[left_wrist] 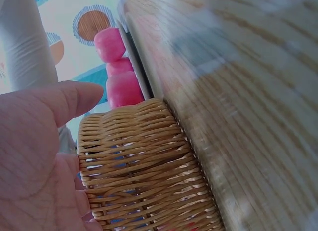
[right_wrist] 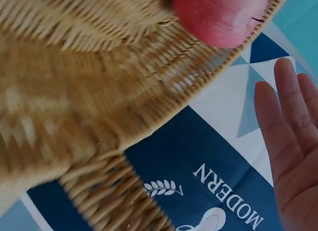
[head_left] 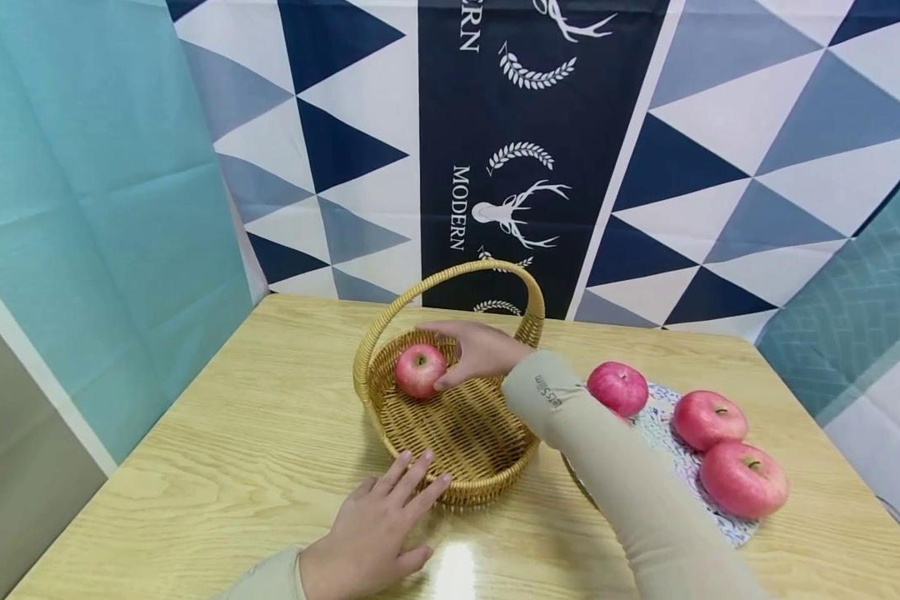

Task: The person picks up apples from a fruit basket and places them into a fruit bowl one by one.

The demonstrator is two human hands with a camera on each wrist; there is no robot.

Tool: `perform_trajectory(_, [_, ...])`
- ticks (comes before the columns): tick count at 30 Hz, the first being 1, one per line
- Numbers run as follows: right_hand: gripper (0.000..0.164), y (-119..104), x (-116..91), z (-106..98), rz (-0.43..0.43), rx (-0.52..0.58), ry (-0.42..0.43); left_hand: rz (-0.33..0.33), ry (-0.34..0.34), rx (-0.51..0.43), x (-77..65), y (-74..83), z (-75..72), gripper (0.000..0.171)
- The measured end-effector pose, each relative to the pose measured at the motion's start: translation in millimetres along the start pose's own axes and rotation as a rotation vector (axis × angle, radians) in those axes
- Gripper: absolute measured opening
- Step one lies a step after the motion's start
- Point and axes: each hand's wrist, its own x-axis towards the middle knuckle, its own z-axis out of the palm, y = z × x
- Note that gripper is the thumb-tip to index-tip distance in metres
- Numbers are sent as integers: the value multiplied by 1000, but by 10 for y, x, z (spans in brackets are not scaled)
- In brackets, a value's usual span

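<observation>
A wicker basket [head_left: 461,437] with an arched handle stands mid-table. One red apple [head_left: 420,372] lies inside, against its left wall. My right hand [head_left: 483,354] reaches under the handle, beside that apple. In the right wrist view, the fingers of the right hand [right_wrist: 293,136] are extended, with a gap between them and the apple [right_wrist: 221,15]. Straight, spread fingers of my left hand [head_left: 378,529] touch the basket's near rim. The left wrist view shows the left hand [left_wrist: 39,146] beside the woven wall [left_wrist: 139,166], its thumb off the rim.
To the right, a patterned plate [head_left: 656,421] bears several red apples, among them one at the back [head_left: 618,388] and one in front [head_left: 744,479]. My right sleeve [head_left: 630,492] crosses over part of it. A patterned cloth [head_left: 345,150] hangs behind the wooden table [head_left: 217,433].
</observation>
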Motion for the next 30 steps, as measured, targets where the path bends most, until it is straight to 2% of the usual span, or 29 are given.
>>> perform_trajectory(4, [82, 14, 82, 46, -9, 16, 38, -2, -8, -8, 10, 1, 1, 75])
perform_trajectory(12, [77, 0, 214, 217, 11, -146, 108, -14, -23, -22, 11, 2, 3, 74])
perform_trajectory(17, [84, 11, 296, 350, 14, -195, 149, -7, -17, -15, 16, -4, -1, 75])
perform_trajectory(25, [90, 150, 377, 550, 16, -136, 204, -13, -9, -20, 22, 3, 12, 74])
perform_trajectory(30, [91, 217, 395, 595, 46, -50, 212, -15, -6, -29, 12, 0, 15, 73])
